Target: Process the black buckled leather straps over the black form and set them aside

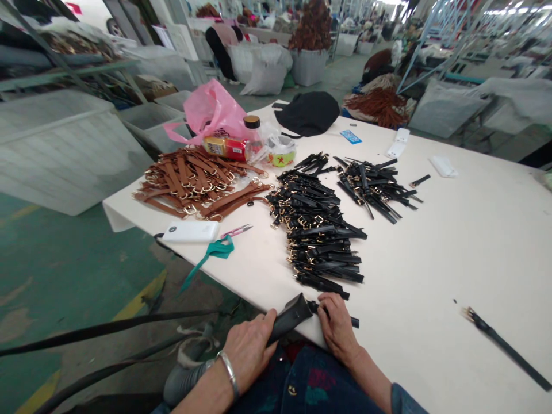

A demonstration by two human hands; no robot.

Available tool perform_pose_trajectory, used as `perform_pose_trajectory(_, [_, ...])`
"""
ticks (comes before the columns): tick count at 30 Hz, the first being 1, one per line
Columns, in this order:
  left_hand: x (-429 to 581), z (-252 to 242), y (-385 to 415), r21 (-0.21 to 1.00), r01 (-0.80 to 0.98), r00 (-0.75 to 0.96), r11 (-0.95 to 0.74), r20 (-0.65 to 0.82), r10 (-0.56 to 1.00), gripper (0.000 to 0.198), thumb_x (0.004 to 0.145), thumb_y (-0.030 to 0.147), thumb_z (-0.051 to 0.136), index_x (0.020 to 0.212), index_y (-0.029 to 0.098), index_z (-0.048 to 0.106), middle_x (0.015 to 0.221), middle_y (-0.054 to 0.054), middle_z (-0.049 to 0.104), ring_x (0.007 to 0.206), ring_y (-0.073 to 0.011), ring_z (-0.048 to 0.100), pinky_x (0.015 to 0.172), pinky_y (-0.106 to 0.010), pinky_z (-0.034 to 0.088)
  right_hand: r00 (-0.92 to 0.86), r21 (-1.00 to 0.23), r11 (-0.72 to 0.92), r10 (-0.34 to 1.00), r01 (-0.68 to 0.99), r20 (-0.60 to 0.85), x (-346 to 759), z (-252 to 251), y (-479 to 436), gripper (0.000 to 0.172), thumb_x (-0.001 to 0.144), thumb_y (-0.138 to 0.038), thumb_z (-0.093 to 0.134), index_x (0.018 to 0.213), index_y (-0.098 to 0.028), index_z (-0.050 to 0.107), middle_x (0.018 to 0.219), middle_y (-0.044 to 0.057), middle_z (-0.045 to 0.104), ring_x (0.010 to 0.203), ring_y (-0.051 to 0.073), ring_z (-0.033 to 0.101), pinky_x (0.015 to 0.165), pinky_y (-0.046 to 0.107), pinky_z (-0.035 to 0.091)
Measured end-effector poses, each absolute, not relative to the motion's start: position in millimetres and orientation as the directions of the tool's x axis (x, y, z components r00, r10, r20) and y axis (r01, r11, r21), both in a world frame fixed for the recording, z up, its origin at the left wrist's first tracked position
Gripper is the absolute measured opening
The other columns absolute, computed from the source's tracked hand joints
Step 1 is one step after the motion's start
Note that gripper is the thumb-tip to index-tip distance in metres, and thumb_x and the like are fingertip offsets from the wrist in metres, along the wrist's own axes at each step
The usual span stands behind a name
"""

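Observation:
My left hand [250,342], with a silver bangle at the wrist, is closed around a wide, smooth black leather-like piece [293,316]. Its broad end points toward my other hand; its kind is not clear. At the table's front edge, my right hand [336,325] pinches a short black strap [355,322], whose end sticks out to the right. The strap's other end meets or lies close to the wide black piece; fingers hide the contact. Just beyond my hands lies a long pile of black buckle straps [323,236] with gold-coloured buckles.
Another black strap pile [371,184] lies farther back, with brown straps [190,178] at left. A single black strap [509,345] lies right. Thread snips [236,231], a teal cloth strip [219,247], a white power bank [192,231], a pink bag [213,109] and black cap [308,113] share the table [431,259].

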State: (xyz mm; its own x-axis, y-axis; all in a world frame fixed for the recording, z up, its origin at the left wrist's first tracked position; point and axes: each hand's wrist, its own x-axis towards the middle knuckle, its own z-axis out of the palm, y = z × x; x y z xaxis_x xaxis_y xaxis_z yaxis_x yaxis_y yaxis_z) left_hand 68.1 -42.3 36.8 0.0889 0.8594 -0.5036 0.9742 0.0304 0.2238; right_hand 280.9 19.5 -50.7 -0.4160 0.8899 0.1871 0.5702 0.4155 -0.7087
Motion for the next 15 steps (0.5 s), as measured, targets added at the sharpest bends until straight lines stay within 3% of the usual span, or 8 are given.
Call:
perform_pose_trajectory(7, [77, 40, -32, 0.238, 0.971, 0.120, 0.006, -0.512, 0.850, 0.039, 0.079, 0.033, 0.039, 0.117, 0.022, 0.037, 0.102, -0.007, 0.060, 0.090, -0.0240, 0.057, 0.077, -0.035, 0.044, -0.458, -0.754, 0.439, 0.865, 0.488, 0.207, 287, -53, 21, 0.016, 0.083, -0.014, 0.039, 0.089, -0.019, 0.053, 0.094, 0.008, 0.054, 0.093, 0.021, 0.049, 0.081, 0.038, 0.042])
perform_pose_trajectory(12, [65, 39, -36, 0.224, 0.974, 0.091, 0.032, -0.518, 0.851, 0.042, 0.081, 0.036, 0.037, 0.121, 0.022, 0.035, 0.104, -0.008, 0.059, 0.094, -0.0242, 0.056, 0.080, -0.037, 0.043, -0.510, -0.701, 0.515, 0.824, 0.492, 0.247, 291, -57, 19, 0.039, 0.078, -0.018, 0.048, 0.117, -0.021, 0.046, 0.109, 0.010, 0.051, 0.102, 0.024, 0.047, 0.087, 0.042, 0.041])
perform_pose_trajectory(15, [61, 42, -38, 0.197, 0.980, 0.094, 0.018, -0.544, 0.834, 0.041, 0.082, 0.035, 0.036, 0.121, 0.022, 0.035, 0.102, -0.008, 0.059, 0.092, -0.0247, 0.057, 0.078, -0.038, 0.044, -0.514, -0.674, 0.525, 0.822, 0.520, 0.244, 290, -62, 20, 0.036, 0.077, -0.021, 0.055, 0.113, -0.023, 0.051, 0.104, 0.009, 0.054, 0.097, 0.024, 0.050, 0.082, 0.042, 0.044])
